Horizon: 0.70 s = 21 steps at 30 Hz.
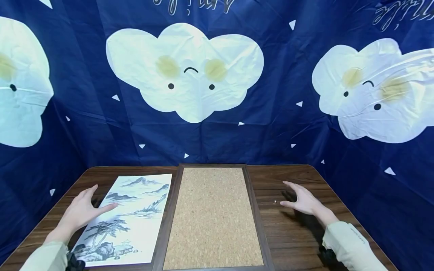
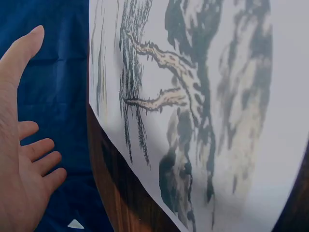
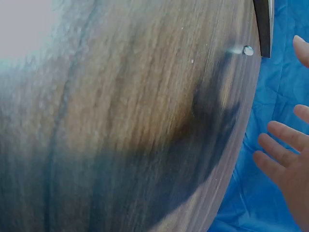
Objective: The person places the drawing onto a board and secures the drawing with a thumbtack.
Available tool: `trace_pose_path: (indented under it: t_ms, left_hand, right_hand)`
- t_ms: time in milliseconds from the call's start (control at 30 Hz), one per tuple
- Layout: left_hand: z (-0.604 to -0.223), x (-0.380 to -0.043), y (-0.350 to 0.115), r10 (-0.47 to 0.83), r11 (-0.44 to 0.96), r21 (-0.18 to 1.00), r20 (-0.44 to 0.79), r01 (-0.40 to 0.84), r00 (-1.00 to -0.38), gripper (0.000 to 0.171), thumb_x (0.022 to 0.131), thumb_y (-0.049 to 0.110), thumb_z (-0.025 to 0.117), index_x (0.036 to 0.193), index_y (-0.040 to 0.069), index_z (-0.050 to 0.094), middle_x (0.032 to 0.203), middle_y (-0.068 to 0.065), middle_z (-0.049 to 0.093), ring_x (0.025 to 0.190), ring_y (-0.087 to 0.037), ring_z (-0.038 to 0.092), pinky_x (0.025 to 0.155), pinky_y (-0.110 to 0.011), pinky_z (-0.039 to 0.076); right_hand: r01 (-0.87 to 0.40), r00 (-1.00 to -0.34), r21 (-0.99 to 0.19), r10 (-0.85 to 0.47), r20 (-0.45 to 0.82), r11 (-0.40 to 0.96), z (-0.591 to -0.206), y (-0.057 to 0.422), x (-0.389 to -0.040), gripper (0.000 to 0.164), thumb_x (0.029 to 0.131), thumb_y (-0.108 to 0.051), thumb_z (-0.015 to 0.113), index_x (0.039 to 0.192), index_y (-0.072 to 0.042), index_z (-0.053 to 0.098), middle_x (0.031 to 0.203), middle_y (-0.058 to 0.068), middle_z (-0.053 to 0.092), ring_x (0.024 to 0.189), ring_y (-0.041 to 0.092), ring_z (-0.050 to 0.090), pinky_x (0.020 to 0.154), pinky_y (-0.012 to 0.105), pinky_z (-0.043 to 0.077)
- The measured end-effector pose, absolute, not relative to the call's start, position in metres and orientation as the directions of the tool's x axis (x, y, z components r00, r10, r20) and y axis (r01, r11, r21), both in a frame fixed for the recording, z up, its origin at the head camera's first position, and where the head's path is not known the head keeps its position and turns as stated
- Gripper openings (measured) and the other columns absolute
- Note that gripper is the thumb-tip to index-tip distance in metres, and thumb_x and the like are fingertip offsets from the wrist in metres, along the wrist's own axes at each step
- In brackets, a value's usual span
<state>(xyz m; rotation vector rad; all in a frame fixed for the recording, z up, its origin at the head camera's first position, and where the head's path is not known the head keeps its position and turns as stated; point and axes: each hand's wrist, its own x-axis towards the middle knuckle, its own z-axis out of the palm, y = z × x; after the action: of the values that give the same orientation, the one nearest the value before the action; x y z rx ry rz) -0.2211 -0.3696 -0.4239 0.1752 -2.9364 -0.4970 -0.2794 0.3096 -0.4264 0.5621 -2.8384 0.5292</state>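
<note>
My left hand (image 1: 78,212) hovers by the left edge of a white sheet printed with an ink landscape (image 1: 145,233), thumb stretched out over the picture. Its fingers are spread and hold nothing, as the left wrist view (image 2: 24,159) also shows. To the right of the sheet lies a cork board (image 1: 211,218) in a dark brown frame. My right hand (image 1: 303,199) is above the table's right side, fingers apart and empty. Just left of its thumb is a tiny, shiny, clear thing (image 3: 247,50), seen on the wood in the right wrist view.
The dark wooden table (image 1: 271,175) has rounded far corners. Behind it and along both sides hangs a blue cloth (image 1: 217,143) with white clouds and small triangles. The cork board's frame (image 1: 256,210) is raised, and the sheet's right edge lies close to its left side.
</note>
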Motion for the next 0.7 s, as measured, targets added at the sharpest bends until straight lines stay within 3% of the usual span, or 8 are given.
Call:
trace_pose_path:
  t_ms: [367,700]
  left_hand:
    - [-0.421,-0.227,-0.383,-0.197,0.813,0.524,-0.162,-0.254,-0.967,0.111,0.081,0.063,0.048,0.133,-0.020,-0.003,0.129,-0.047,0.012,0.115,-0.060,0.018,0.088,-0.064,0.028]
    - [-0.422,-0.225,-0.376,-0.359,0.738,0.462,-0.348,-0.491,-0.866,0.121,0.072,0.070,0.052,0.131,-0.024,0.004,0.127,-0.046,0.011,0.116,-0.058,0.018,0.093,-0.061,0.027]
  right_hand:
    - [-0.429,-0.901,-0.490,-0.315,0.299,0.759,-0.432,0.309,-0.280,0.066,0.071,-0.031,0.076,0.123,0.001,0.049,0.101,0.014,0.062,0.092,0.029,0.058,0.079,0.043,0.045]
    - [-0.352,-0.935,-0.618,-0.289,0.205,0.703,-0.438,0.302,-0.283,0.059,0.074,-0.025,0.074,0.121,0.001,0.051,0.095,0.011,0.061,0.084,0.023,0.057,0.074,0.037,0.045]
